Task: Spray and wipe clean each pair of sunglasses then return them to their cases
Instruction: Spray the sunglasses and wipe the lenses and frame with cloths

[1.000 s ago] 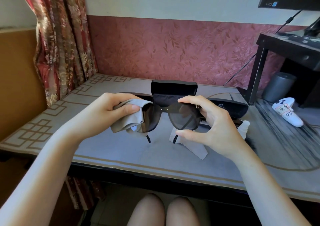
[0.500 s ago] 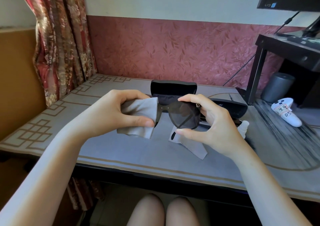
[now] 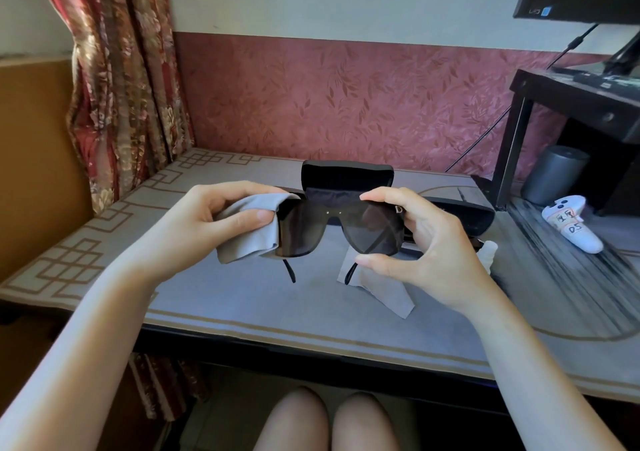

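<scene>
The left hand (image 3: 214,222) pinches a folded grey cloth (image 3: 242,243) between thumb and curled fingers, and the cloth wraps the left end of a pair of dark sunglasses (image 3: 301,232). The right hand (image 3: 429,243) grips the other end of the frame, fingers curved over the top edge and thumb under the bottom of the lens. The glasses are held level above the table (image 3: 242,308), lenses facing the camera, with both arms unfolded and hanging down. A second grey cloth (image 3: 384,291) lies on the table below the right lens. Just behind the glasses an open black case (image 3: 346,175) stands with its lid up. Another black case (image 3: 464,215) lies behind the right hand, and a small white bottle (image 3: 487,250) shows partly past the same hand. Further right lie a white controller (image 3: 571,231) and a grey cylinder (image 3: 554,173) beside a black stand (image 3: 519,139). A patterned curtain (image 3: 121,87) hangs at the left.
</scene>
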